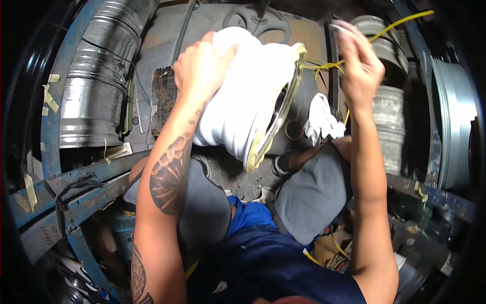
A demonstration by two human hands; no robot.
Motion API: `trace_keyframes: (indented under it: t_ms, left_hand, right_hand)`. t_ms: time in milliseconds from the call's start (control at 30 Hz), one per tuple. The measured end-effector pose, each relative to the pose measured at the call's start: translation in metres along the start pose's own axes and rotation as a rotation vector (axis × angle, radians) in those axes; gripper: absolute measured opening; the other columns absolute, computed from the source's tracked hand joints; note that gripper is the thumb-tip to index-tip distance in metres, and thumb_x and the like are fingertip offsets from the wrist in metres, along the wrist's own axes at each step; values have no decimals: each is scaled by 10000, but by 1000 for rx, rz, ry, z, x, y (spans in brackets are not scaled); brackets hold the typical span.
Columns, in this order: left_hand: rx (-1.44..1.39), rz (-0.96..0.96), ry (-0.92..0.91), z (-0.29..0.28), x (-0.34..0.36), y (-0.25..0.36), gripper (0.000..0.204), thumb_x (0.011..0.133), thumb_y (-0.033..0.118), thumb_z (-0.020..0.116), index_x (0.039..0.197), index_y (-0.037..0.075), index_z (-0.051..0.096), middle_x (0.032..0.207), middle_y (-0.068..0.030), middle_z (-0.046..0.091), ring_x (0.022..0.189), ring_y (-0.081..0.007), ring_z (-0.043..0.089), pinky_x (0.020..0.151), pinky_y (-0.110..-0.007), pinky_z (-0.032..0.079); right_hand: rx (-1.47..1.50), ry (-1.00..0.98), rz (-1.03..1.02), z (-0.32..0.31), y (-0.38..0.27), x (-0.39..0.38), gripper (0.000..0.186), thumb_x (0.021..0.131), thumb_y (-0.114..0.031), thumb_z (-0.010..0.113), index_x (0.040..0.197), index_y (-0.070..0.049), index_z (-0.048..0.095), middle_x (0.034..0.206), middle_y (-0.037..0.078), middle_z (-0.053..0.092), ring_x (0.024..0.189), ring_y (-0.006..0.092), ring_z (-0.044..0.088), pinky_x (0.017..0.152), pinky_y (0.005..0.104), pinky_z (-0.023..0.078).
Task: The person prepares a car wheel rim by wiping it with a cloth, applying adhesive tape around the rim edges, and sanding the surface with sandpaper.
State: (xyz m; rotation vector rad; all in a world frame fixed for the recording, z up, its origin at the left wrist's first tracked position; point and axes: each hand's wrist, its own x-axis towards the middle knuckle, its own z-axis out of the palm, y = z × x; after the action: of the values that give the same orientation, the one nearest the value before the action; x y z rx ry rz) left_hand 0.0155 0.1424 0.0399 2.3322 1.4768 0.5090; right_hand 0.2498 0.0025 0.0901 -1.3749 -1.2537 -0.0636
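Observation:
A white wheel rim [245, 96], with pale yellow masking tape [255, 154] along its right edge, lies tilted in front of me. My left hand [202, 68] grips its upper left side, fingers wrapped over it. My right hand [360, 63] is raised to the right of the rim, apart from it, fingers curled and slightly blurred; what they hold, if anything, is too small to name. A thin yellow hose [405, 20] runs behind that hand. A crumpled white rag [320, 116] sits right of the rim, near a small dark cup [293, 129].
Stacked metal rims stand left [93, 101] and right [387, 131], with another silver rim [453, 126] at far right. Blue metal frame bars [50, 131] edge the workspace. A grey handwheel [273, 25] is at the back. My padded knees are below the rim.

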Motion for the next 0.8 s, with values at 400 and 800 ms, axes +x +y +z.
trace_keyframes:
  t_ms: [400, 800]
  left_hand:
    - [-46, -41, -1, -9, -10, -12, 650, 897, 553, 687, 1327, 67, 652, 1112, -229, 741, 1029, -422, 717, 896, -501, 560]
    - [-93, -48, -11, -9, -3, -23, 633, 905, 556, 683, 1303, 65, 665, 1075, -240, 745, 1014, -427, 719, 887, -492, 558]
  right_hand:
    - [702, -277, 770, -14, -11, -31, 212, 892, -69, 812, 950, -36, 610, 903, 81, 739, 755, 119, 713, 668, 255, 604]
    - [753, -411, 916, -20, -29, -42, 249, 955, -46, 721, 1162, -35, 583, 949, 63, 743, 759, 74, 675, 624, 211, 525]
